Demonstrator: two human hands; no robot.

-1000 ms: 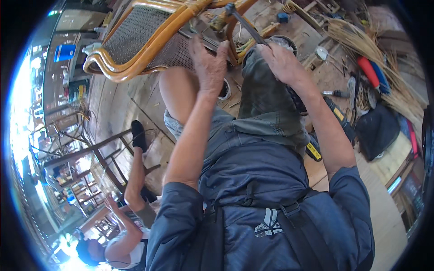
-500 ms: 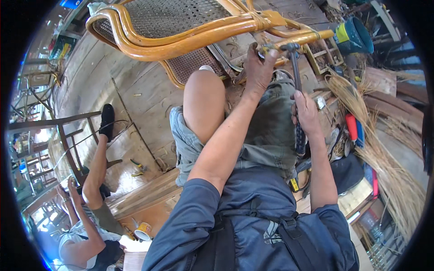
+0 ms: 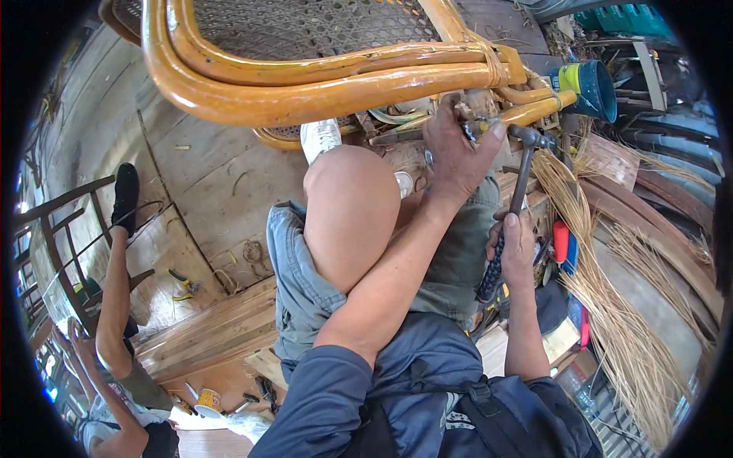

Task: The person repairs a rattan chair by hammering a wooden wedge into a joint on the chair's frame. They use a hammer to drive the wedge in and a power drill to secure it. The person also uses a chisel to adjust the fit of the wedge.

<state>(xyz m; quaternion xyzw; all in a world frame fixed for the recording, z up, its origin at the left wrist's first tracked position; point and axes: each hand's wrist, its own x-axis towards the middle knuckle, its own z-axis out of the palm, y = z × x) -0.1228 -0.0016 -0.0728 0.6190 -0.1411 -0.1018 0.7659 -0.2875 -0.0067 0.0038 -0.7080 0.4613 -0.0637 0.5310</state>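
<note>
A varnished rattan chair frame [image 3: 305, 91] with a woven cane seat fills the top of the head view. My left hand [image 3: 456, 149] reaches up to its bound joint, fingers pinched on a small part there that is too small to name. My right hand [image 3: 513, 243] grips the dark handle of a hammer [image 3: 513, 202]. The hammer's steel head sits just right of my left fingertips, by the frame's rail end. My bare left knee [image 3: 347, 206] rises below the frame.
Bundles of loose rattan strips [image 3: 611, 305] lie at the right. A teal bucket [image 3: 592, 88] stands at the upper right. Another person [image 3: 114, 320] sits at the lower left by a dark metal rack [image 3: 61, 244]. Small tools lie on the wooden floor [image 3: 198, 183].
The chair frame now looms larger and lower in view. My left hand has settled on the bound joint, and the hammer head has come up beside it.
</note>
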